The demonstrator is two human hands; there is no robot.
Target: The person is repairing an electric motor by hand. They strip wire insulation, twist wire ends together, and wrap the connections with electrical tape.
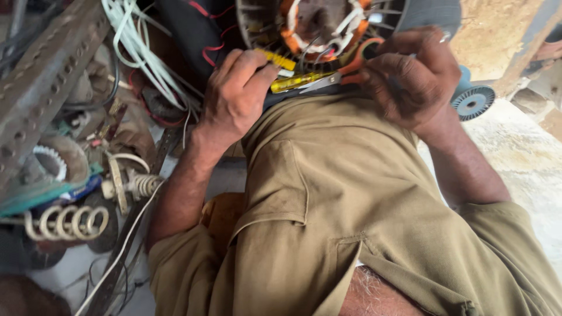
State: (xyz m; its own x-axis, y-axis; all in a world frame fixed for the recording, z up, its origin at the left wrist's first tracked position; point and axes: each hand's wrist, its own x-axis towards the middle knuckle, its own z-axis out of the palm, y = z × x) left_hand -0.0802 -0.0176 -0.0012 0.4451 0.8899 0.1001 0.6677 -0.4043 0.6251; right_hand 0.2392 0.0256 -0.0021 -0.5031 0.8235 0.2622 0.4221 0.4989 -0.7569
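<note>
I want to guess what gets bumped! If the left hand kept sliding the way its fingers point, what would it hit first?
Probably the scissors. The left hand points rightward, holding a yellow-handled tool, and the scissors' blades and orange handles in the right hand lie just ahead. Depth is hard to judge, so it might pass under them toward the motor stator.

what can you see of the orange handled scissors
The scissors have orange plastic handle loops and grey metal blades. The right hand grips the handles, fingers through a loop. The blades look closed, pointing left toward the left hand, lying across a yellow tool handle just below the motor winding.
</note>
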